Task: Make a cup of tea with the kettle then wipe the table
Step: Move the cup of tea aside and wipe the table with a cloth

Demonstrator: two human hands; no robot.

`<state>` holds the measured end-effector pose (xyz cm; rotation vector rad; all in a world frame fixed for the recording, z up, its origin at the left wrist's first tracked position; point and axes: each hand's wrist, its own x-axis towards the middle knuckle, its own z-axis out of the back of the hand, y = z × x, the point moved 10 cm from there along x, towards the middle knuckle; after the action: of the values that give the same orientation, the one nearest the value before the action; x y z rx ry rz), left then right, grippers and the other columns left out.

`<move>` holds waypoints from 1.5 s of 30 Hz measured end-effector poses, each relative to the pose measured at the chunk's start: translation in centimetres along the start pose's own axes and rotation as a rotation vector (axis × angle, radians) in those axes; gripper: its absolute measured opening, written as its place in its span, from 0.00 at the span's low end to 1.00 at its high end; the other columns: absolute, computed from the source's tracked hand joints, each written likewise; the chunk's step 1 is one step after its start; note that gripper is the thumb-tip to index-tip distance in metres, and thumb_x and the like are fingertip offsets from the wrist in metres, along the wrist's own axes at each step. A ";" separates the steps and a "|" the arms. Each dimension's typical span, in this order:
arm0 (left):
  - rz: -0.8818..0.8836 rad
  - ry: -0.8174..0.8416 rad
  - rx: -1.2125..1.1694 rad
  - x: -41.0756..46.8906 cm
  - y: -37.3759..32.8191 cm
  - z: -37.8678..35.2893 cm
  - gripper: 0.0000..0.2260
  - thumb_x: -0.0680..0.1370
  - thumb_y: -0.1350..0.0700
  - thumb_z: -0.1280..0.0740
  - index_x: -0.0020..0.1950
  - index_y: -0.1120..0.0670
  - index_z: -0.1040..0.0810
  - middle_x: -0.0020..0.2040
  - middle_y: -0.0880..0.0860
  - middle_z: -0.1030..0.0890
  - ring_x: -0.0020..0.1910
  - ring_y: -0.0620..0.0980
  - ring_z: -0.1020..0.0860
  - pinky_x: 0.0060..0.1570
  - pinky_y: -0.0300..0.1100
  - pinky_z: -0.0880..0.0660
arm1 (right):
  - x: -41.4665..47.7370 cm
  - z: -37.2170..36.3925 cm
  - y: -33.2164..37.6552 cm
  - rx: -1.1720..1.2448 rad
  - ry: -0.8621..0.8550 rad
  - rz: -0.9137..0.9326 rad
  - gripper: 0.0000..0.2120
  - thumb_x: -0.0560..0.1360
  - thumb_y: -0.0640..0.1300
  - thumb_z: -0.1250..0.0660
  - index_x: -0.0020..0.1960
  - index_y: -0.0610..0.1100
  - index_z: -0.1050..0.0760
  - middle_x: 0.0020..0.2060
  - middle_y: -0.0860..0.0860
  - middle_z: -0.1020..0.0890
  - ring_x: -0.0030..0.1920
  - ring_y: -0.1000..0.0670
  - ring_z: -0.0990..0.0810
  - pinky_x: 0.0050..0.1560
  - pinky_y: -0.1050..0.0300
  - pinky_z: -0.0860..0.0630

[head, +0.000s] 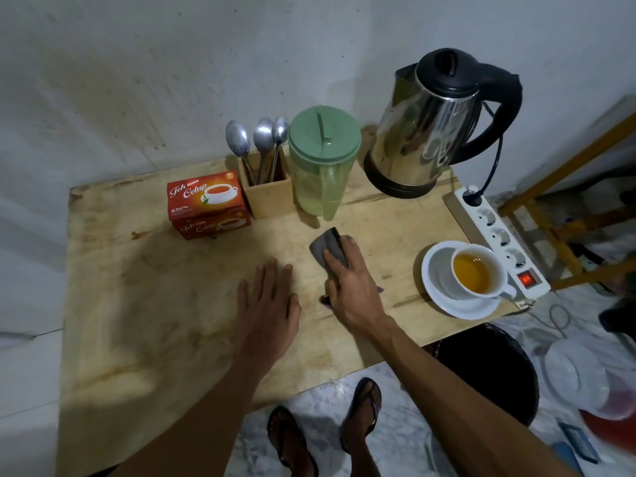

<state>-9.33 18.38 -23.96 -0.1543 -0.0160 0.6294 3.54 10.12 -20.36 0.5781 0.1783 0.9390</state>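
Note:
My right hand [351,287] presses a grey cloth [325,247] flat on the wooden table [144,304], near its middle. Just left of it, my left hand [268,304] lies palm down on the wood with fingers spread and nothing in it. A white cup of amber tea [473,271] stands on a white saucer [435,287] at the table's right edge. The steel kettle [430,132] with a black lid and handle sits on its base at the back right.
A green lidded jug [321,160], a wooden holder with three spoons [266,187] and a red tea box [208,203] line the back. A white power strip [499,235] with a lit red switch lies at the right edge. A black bin [488,366] stands below.

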 end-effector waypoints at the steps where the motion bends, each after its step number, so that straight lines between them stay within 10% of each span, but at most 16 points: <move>1: 0.000 0.006 -0.004 0.0 0.0 0.0 0.26 0.79 0.48 0.47 0.77 0.53 0.36 0.78 0.58 0.37 0.76 0.58 0.37 0.70 0.61 0.39 | -0.1 0.8 0.0 0.035 -0.031 -0.025 0.22 0.70 0.33 0.38 0.64 0.37 0.25 0.72 0.38 0.36 0.66 0.40 0.31 0.59 0.53 0.26; 6: 0.005 -0.011 -0.020 0.1 0.1 -0.3 0.26 0.79 0.48 0.46 0.76 0.53 0.36 0.77 0.58 0.36 0.76 0.57 0.37 0.71 0.61 0.40 | 1.8 6.4 -6.2 0.013 -0.320 -0.373 0.22 0.76 0.43 0.41 0.69 0.41 0.30 0.75 0.40 0.41 0.67 0.39 0.32 0.57 0.49 0.26; 10: -0.012 -0.022 -0.011 0.0 0.1 -0.2 0.25 0.80 0.48 0.47 0.76 0.54 0.36 0.77 0.59 0.37 0.76 0.58 0.37 0.71 0.61 0.40 | 4.1 5.6 -10.0 -0.154 -0.216 -0.473 0.29 0.75 0.55 0.45 0.73 0.43 0.34 0.74 0.35 0.41 0.73 0.34 0.43 0.71 0.40 0.38; 22: 0.005 0.021 -0.038 0.0 0.1 0.1 0.25 0.79 0.50 0.46 0.76 0.52 0.36 0.78 0.57 0.37 0.76 0.58 0.37 0.69 0.61 0.38 | -3.4 -3.0 1.5 -0.010 0.112 0.023 0.26 0.74 0.42 0.46 0.70 0.39 0.29 0.75 0.34 0.41 0.77 0.34 0.45 0.68 0.38 0.31; 26: -0.005 0.004 -0.030 0.1 0.1 0.0 0.25 0.79 0.49 0.46 0.76 0.52 0.36 0.78 0.57 0.37 0.76 0.58 0.37 0.69 0.61 0.39 | -2.4 2.2 -3.8 -0.039 -0.093 -0.184 0.22 0.76 0.44 0.41 0.70 0.43 0.28 0.78 0.42 0.43 0.73 0.37 0.35 0.62 0.46 0.25; 31: -0.010 -0.029 -0.030 0.1 0.3 -0.2 0.24 0.79 0.49 0.45 0.76 0.52 0.36 0.77 0.57 0.36 0.76 0.58 0.38 0.69 0.61 0.41 | 0.1 2.3 -7.4 -0.154 -0.023 -0.310 0.29 0.76 0.54 0.43 0.76 0.49 0.37 0.79 0.39 0.47 0.77 0.34 0.49 0.75 0.37 0.46; 39: -0.013 -0.034 -0.085 0.0 0.2 -0.1 0.25 0.78 0.50 0.45 0.76 0.52 0.36 0.77 0.58 0.36 0.76 0.59 0.37 0.69 0.62 0.40 | -7.8 -1.3 -0.2 -0.004 0.115 -0.057 0.26 0.76 0.45 0.46 0.73 0.43 0.31 0.78 0.40 0.42 0.78 0.37 0.45 0.65 0.40 0.27; 45: 0.002 -0.041 -0.110 0.1 0.1 0.1 0.25 0.77 0.50 0.47 0.75 0.52 0.35 0.77 0.57 0.36 0.76 0.58 0.38 0.70 0.62 0.42 | -7.2 3.7 -5.8 -0.113 -0.087 -0.296 0.25 0.76 0.44 0.45 0.71 0.38 0.31 0.76 0.36 0.40 0.75 0.34 0.41 0.68 0.40 0.30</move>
<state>-9.33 18.58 -23.91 -0.2479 -0.0901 0.6343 4.82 0.26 -21.17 0.4723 0.1273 0.6314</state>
